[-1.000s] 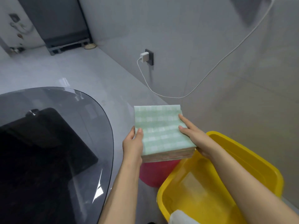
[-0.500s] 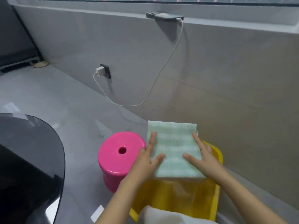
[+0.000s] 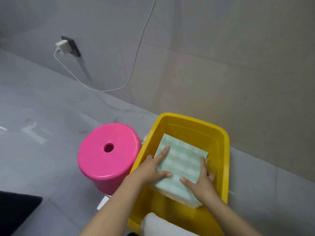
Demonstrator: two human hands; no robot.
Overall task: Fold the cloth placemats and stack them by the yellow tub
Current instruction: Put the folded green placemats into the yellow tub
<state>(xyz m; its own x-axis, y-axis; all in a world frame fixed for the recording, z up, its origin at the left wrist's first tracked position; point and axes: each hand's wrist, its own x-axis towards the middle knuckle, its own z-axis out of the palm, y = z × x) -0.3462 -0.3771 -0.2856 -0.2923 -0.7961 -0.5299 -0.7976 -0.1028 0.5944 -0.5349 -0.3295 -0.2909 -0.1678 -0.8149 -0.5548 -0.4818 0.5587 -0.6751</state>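
Head view, looking down at a grey tiled floor beside a wall. A stack of folded placemats point(image 3: 180, 169), pale green check on top with cream edges showing at the near side, sits low inside the yellow tub point(image 3: 223, 160), held between two hands. The left hand point(image 3: 151, 169) lies on the stack's left edge with the index finger straight along the top and the thumb pressed flat on the cloth. The right hand point(image 3: 199, 183) clasps the right near corner, thumb on top and fingers curled under the edge. Whether the stack already rests on the tub floor cannot be told.

A pink stool point(image 3: 109, 157) stands just beside the tub on the left, touching or nearly touching its wall. A white charger point(image 3: 62, 47) is plugged into a wall socket, its cable hanging in a loop.

Likely risks: the task asks for a stack by the tub, so leaving it inside may put it in the wrong place. If either hand lets go unevenly, the layers could slide and fan open. The near tub rim could catch the lower layers on lifting out.
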